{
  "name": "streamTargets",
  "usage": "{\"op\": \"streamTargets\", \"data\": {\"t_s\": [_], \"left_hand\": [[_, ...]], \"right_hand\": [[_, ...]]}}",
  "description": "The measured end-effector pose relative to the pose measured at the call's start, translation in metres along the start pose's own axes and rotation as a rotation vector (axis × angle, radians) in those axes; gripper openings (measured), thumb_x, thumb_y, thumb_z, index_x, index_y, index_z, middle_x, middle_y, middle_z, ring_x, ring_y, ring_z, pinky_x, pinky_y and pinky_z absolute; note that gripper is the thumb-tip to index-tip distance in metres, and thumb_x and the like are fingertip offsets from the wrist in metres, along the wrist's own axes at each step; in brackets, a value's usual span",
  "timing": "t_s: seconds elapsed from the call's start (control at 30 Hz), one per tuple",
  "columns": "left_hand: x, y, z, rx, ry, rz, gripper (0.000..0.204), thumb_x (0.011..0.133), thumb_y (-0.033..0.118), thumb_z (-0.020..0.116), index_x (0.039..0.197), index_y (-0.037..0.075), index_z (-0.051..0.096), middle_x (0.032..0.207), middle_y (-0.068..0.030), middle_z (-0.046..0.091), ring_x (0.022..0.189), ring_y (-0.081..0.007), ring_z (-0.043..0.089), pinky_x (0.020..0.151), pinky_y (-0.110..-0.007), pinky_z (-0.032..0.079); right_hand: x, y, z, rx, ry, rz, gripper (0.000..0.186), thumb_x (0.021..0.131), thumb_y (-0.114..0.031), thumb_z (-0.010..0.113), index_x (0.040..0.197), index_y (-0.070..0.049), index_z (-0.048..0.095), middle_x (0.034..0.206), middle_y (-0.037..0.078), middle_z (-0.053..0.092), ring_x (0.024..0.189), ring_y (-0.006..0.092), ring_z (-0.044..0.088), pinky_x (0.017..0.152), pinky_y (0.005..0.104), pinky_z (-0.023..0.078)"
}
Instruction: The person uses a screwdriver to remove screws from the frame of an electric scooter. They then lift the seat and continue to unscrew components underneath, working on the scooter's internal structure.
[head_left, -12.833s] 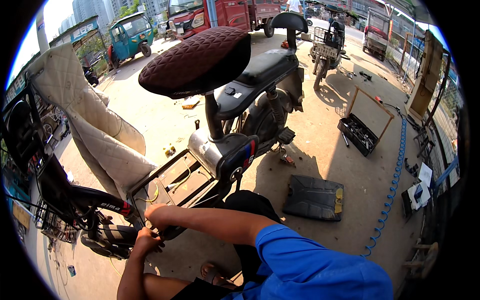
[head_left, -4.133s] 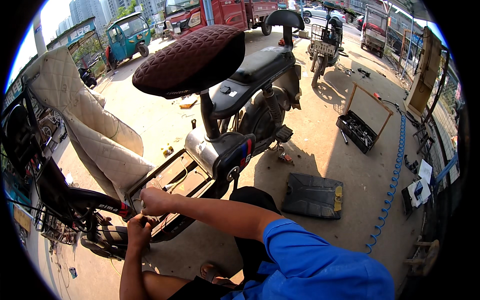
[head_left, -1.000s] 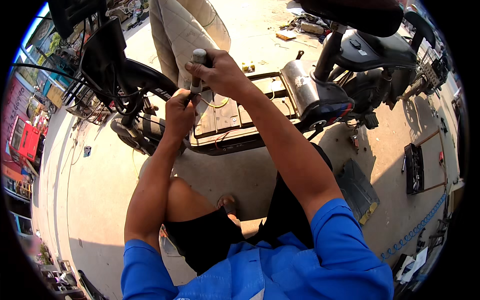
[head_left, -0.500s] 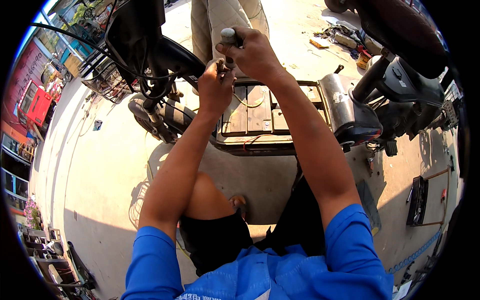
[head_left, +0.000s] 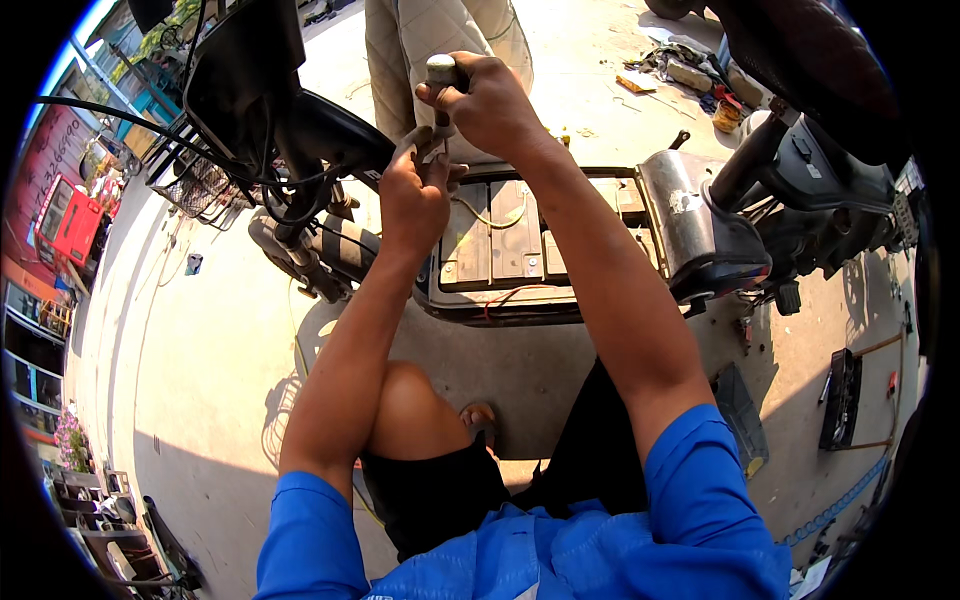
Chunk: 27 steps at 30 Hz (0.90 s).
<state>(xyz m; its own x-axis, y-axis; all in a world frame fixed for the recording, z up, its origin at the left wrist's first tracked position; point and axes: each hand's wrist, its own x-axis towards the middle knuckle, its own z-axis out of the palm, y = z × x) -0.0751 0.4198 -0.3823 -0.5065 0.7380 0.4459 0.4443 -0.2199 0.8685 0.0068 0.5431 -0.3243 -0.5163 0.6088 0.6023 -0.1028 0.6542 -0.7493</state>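
Observation:
My right hand (head_left: 487, 103) is closed around the thick grey handle of a screwdriver (head_left: 440, 70), held upright with its shaft pointing down. Just below, my left hand (head_left: 417, 195) has its fingers bent together around the lower end of the shaft. What those fingers pinch, if anything, is too small to make out. Both hands are over the front end of an open battery compartment (head_left: 500, 310) in an electric scooter's footboard. Inside it sit several grey batteries (head_left: 465, 245), with a pale wire (head_left: 492, 222) looped across the top and a red wire (head_left: 515, 293) at the near edge.
The scooter's black front column (head_left: 330, 130) rises at the left, its silver seat-base cover (head_left: 685, 210) at the right. A person's quilted pale cover (head_left: 430, 35) is across from me. A black tool case (head_left: 840, 400) lies on the ground at right, near a blue coiled hose (head_left: 835, 512).
Both hands and the screwdriver have shifted slightly left in the picture. My left fingers have moved lower on the screwdriver, and more of its shaft shows. The whole view has tilted a little.

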Motion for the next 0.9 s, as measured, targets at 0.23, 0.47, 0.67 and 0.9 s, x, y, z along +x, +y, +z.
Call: {"op": "streamTargets", "data": {"t_s": [0.23, 0.47, 0.67, 0.9], "left_hand": [[0.000, 0.005, -0.004, 0.137, -0.056, -0.122, 0.022, 0.102, 0.004, 0.052, 0.117, -0.010, 0.058, 0.098, -0.0151, 0.073, 0.082, -0.0172, 0.074, 0.063, -0.024, 0.055], [0.001, -0.003, -0.001, 0.050, -0.040, -0.074, 0.022, 0.103, 0.005, 0.051, 0.118, -0.007, 0.060, 0.091, -0.0128, 0.074, 0.082, -0.0176, 0.074, 0.067, -0.028, 0.055], [-0.001, 0.002, -0.001, 0.045, -0.053, -0.063, 0.022, 0.103, 0.005, 0.050, 0.119, -0.007, 0.059, 0.094, -0.0126, 0.073, 0.086, -0.0187, 0.074, 0.070, -0.029, 0.055], [0.000, -0.005, -0.003, -0.015, -0.086, -0.079, 0.024, 0.103, 0.005, 0.049, 0.122, -0.006, 0.058, 0.103, -0.0121, 0.072, 0.090, -0.0198, 0.074, 0.072, -0.029, 0.056]], "right_hand": [[0.000, 0.009, 0.007, 0.022, 0.005, -0.008, 0.022, 0.087, -0.016, 0.075, 0.091, 0.003, 0.065, 0.078, 0.015, 0.069, 0.070, 0.0183, 0.063, 0.067, 0.0359, 0.051], [-0.001, 0.008, 0.007, 0.047, 0.020, 0.000, 0.019, 0.087, -0.011, 0.073, 0.090, 0.005, 0.063, 0.078, 0.015, 0.069, 0.069, 0.0172, 0.061, 0.068, 0.0354, 0.050], [-0.003, 0.007, 0.003, 0.088, 0.017, 0.023, 0.019, 0.087, -0.011, 0.073, 0.089, 0.005, 0.063, 0.077, 0.015, 0.068, 0.069, 0.0164, 0.060, 0.066, 0.0357, 0.050], [-0.003, 0.004, 0.002, 0.066, 0.006, 0.039, 0.024, 0.086, -0.017, 0.076, 0.089, 0.003, 0.063, 0.074, 0.015, 0.067, 0.066, 0.0175, 0.058, 0.065, 0.0362, 0.049]]}}
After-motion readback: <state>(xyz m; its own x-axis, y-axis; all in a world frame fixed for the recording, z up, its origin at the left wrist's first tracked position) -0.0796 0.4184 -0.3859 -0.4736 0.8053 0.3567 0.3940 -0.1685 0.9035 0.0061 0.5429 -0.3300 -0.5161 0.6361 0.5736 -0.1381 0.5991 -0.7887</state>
